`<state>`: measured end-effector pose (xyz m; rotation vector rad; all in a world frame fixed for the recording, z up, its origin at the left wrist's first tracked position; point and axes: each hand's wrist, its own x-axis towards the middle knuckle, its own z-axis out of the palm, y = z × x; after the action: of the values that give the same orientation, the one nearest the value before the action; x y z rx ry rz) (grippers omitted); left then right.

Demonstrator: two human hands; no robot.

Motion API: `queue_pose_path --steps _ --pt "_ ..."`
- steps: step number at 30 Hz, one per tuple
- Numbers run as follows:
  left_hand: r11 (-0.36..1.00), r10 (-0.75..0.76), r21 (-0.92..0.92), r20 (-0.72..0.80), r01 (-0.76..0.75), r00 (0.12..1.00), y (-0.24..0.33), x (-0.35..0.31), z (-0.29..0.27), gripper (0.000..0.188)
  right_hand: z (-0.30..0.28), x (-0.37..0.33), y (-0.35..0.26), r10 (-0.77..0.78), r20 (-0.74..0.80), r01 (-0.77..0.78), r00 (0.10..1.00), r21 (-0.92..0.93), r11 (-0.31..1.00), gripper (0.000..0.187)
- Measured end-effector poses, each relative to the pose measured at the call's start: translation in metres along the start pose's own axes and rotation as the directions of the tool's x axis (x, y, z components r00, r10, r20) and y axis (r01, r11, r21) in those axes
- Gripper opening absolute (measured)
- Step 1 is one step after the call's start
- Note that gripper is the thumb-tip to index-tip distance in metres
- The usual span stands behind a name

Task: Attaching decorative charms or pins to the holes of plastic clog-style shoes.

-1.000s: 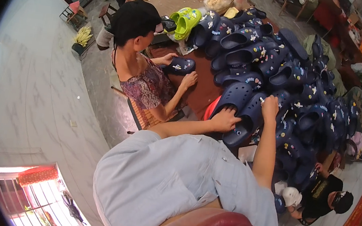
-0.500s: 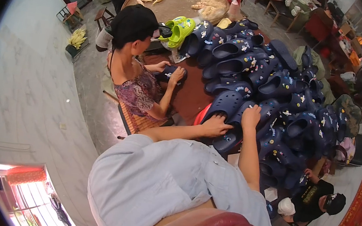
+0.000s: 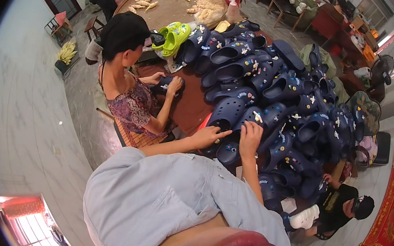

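Navy clogs with holes lie in front of me on a brown table (image 3: 189, 110). My left hand (image 3: 209, 137) is at the heel opening of a plain clog (image 3: 229, 111), thumb and index finger apart; its lower fingers are partly hidden. Fingers bent, my right hand (image 3: 250, 138) grips the upper of the neighbouring clog (image 3: 244, 119), just below a white charm (image 3: 257, 117) on it. What lies under its fingertips is hidden. Another clog (image 3: 228, 153) with small charms sits close below both hands.
A large heap of charm-covered navy clogs (image 3: 283, 89) fills the table to the right. On my left, a seated person (image 3: 132, 76) handles a navy clog (image 3: 169, 84). Lime-green clogs (image 3: 176, 38) stand behind. At lower right, another person (image 3: 340, 207) sits near white clogs (image 3: 304, 217).
The view has shifted, so everything sits further left. My right hand has slid down off the clog's toe, uncovering the white charm. My left hand remains by the plain clog's opening.
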<state>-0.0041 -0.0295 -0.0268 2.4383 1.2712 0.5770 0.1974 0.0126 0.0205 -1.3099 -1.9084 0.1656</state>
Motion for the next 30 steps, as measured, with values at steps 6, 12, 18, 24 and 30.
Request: queue_pose_path --steps 6,12,18,24,30 --pt "0.998 -0.034 -0.048 0.002 0.034 0.999 0.000 0.002 -0.001 0.070 0.024 -0.008 -0.010 -0.093 0.068 0.093 0.993 0.001 0.996 0.023" --pt "0.994 -0.046 -0.099 -0.056 0.041 0.997 0.001 -0.001 -0.006 0.061 0.041 -0.015 -0.002 -0.217 0.034 0.219 0.976 -0.207 0.953 0.028" --pt "0.985 -0.059 -0.169 -0.201 0.024 0.978 -0.003 -0.007 -0.001 0.037 0.039 -0.014 -0.005 -0.211 0.028 0.212 0.977 -0.233 0.949 0.027" --pt "0.983 -0.175 -0.070 -0.059 0.171 0.983 -0.007 -0.008 0.006 0.016 0.040 -0.016 -0.001 -0.232 0.040 0.234 0.972 -0.269 0.934 0.029" --pt "0.995 -0.093 -0.049 -0.069 0.090 0.993 -0.001 -0.011 0.001 0.013 0.038 -0.016 -0.005 -0.246 0.037 0.247 0.969 -0.268 0.931 0.030"
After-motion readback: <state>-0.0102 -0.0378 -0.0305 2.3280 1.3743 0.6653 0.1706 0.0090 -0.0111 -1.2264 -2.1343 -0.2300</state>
